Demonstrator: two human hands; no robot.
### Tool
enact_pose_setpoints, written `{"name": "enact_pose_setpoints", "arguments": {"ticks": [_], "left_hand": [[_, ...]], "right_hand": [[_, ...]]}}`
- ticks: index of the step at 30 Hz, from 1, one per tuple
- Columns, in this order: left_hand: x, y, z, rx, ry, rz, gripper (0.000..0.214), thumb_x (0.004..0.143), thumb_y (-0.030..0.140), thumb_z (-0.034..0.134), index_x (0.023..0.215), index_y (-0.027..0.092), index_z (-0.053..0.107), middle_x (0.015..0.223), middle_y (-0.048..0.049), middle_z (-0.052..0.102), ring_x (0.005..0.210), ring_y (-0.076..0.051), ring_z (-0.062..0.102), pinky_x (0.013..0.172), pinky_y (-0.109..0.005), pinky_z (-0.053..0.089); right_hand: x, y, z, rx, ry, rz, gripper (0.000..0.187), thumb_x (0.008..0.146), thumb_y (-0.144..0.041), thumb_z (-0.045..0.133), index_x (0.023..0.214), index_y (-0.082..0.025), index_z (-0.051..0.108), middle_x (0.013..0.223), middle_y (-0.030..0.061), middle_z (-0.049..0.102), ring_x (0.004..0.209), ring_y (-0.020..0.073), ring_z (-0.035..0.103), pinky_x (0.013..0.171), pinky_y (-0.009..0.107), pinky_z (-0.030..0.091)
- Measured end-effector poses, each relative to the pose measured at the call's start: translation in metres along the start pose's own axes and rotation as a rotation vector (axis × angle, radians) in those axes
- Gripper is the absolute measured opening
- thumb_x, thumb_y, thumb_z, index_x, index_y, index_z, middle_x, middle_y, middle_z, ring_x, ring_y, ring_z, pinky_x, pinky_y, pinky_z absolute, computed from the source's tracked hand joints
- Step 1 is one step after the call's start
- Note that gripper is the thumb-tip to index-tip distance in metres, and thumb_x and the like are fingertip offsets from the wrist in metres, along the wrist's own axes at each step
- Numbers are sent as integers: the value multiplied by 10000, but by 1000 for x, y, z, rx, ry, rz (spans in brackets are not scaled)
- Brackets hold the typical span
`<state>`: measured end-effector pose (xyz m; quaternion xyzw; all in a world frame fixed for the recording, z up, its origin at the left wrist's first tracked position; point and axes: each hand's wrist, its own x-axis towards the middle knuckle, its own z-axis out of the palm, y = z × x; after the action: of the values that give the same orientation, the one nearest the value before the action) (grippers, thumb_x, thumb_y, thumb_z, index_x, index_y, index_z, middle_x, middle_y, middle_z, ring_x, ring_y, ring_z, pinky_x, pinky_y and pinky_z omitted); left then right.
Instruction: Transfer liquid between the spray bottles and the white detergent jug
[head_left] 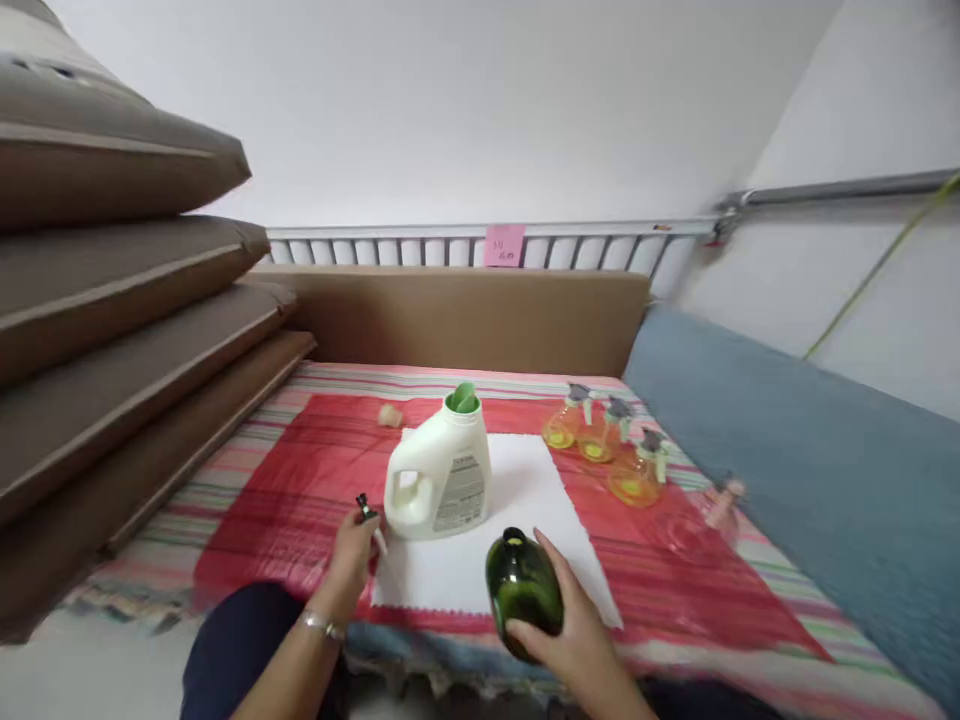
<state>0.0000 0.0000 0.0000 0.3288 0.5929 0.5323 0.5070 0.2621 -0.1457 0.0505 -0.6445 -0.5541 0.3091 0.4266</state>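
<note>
My right hand (566, 625) is wrapped round a dark green bottle (523, 590) with an open neck, tilted a little over the front edge of the white cloth (517, 480). In my left hand (352, 555) is a black pump top (365, 506) with a pale tube hanging from it, held left of the jug. A large cream detergent jug (442, 470) stands upright on the cloth between and beyond my hands. Its green spout (463, 398) shows at the uncapped mouth.
Several clear spray bottles with yellow liquid (634, 485) stand at the right, near a pink one (705, 525). A small beige object (390, 415) lies behind the jug. Stacked brown cushions (135, 260) rise at left; a blue padded side (787, 430) bounds the right.
</note>
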Motion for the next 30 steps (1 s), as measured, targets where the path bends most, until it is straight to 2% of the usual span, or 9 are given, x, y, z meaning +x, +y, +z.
{"name": "enact_pose_setpoints", "arguments": {"ticks": [7, 13, 16, 19, 23, 25, 27, 30], "left_hand": [[13, 22, -4, 32, 46, 55, 285, 506, 311, 597, 751, 173, 545, 539, 40, 539, 434, -133, 521, 426, -236, 374], [21, 22, 4, 52, 58, 88, 273, 523, 286, 607, 762, 167, 548, 490, 56, 506, 380, -117, 480, 394, -221, 354], [18, 29, 4, 34, 81, 126, 239, 539, 308, 618, 711, 170, 524, 441, 82, 447, 354, -98, 428, 383, -211, 335], [7, 49, 1, 17, 83, 208, 270, 577, 361, 648, 726, 156, 555, 423, 94, 412, 357, -80, 374, 381, -200, 301], [-15, 80, 2, 32, 71, 359, 403, 634, 375, 667, 958, 136, 644, 487, 58, 509, 445, -96, 450, 441, -199, 335], [-25, 90, 6, 88, 64, 440, 446, 650, 380, 663, 1025, 138, 655, 562, 24, 585, 495, -116, 504, 479, -213, 376], [-29, 92, 11, 152, 36, 490, 465, 653, 394, 664, 1046, 144, 663, 663, -17, 656, 556, -145, 560, 524, -234, 421], [-27, 86, 18, 187, -42, 479, 486, 652, 399, 678, 1068, 149, 662, 801, -51, 702, 640, -163, 599, 585, -250, 463]], "right_hand": [[1, -2, 0, -6, 4, -28, 824, 612, -253, 599, 1363, -178, 267, 1372, 129, 419, 1245, 267, 425, 1041, 412, 348], [2, -2, 3, 4, 48, -25, 819, 589, -244, 596, 1352, -200, 303, 1341, 105, 467, 1218, 265, 460, 1025, 406, 371], [3, 3, 3, 0, 51, -26, 827, 585, -238, 594, 1356, -203, 298, 1340, 103, 470, 1224, 265, 455, 1028, 412, 371], [3, 6, 0, -12, 70, -25, 828, 578, -238, 594, 1353, -204, 304, 1333, 99, 479, 1223, 267, 459, 1033, 411, 369], [6, 3, -3, -16, 114, -20, 817, 572, -237, 589, 1343, -213, 319, 1315, 89, 495, 1204, 269, 479, 1021, 407, 382], [7, 2, -3, -6, 105, -15, 826, 569, -240, 589, 1346, -208, 311, 1308, 94, 499, 1196, 270, 484, 1019, 414, 382], [8, 2, -4, 7, 96, -13, 833, 569, -240, 584, 1351, -197, 300, 1309, 103, 498, 1198, 270, 479, 1025, 423, 373], [7, 2, -6, 20, 107, -18, 827, 564, -232, 576, 1345, -186, 309, 1330, 110, 484, 1224, 267, 456, 1036, 415, 360]]}}
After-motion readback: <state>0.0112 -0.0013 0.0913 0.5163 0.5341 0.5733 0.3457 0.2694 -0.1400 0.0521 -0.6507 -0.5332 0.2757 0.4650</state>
